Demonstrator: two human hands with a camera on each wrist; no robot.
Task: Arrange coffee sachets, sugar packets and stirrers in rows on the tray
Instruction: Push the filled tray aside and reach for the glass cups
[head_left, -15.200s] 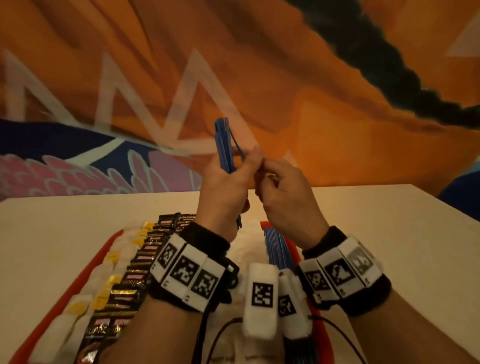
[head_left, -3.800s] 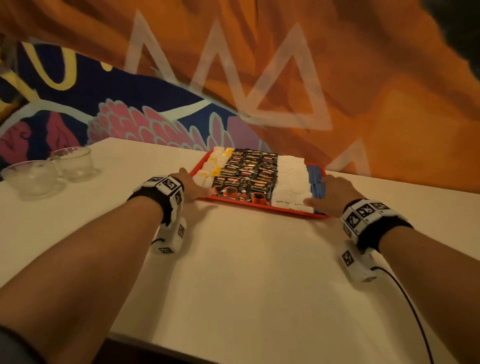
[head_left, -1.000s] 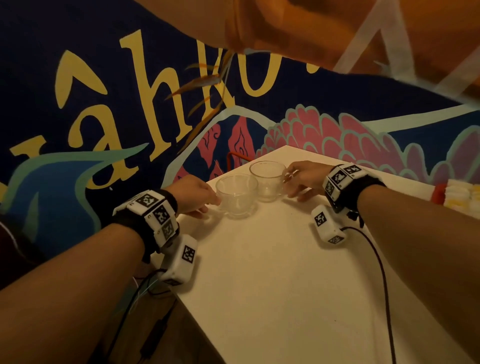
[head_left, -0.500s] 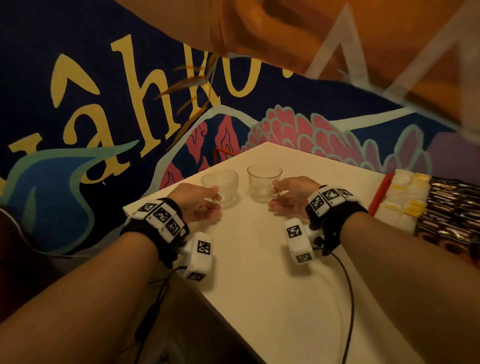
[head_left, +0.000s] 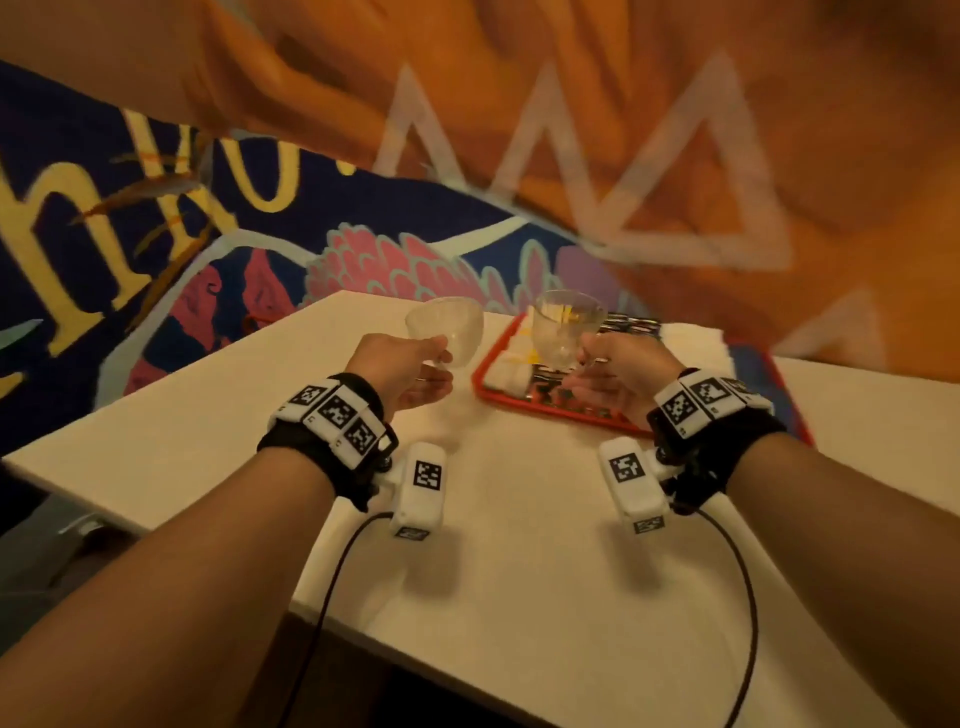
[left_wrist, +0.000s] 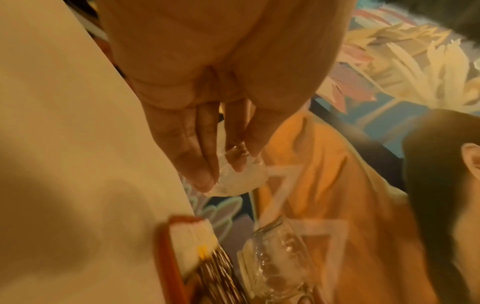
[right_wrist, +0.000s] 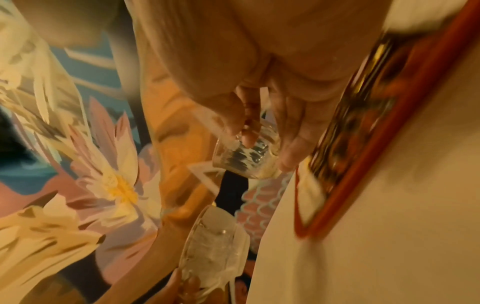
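Observation:
The red tray (head_left: 496, 345) lies at the table's far side, with white and yellow sugar packets (head_left: 506, 371) on its left and dark coffee sachets (head_left: 628, 325) beside them. More white packets (head_left: 696, 343) lie further right; no stirrers can be made out. My left hand (head_left: 436, 364) pinches a small glass bowl (head_left: 444, 330) by its rim, above the table just left of the tray. My right hand (head_left: 582, 364) grips a glass cup (head_left: 563, 332) over the tray's left part. In the wrist views, fingers curl on the bowl (left_wrist: 239, 179) and the cup (right_wrist: 246, 158).
The white table (head_left: 519, 571) has a near-left corner and edge close to my forearms. Cables run from both wrist cameras across the tabletop. A painted wall stands right behind the table and tray.
Both glasses have left the table's far left corner. My hands now hold them in the air and have carried them right, up to the tray.

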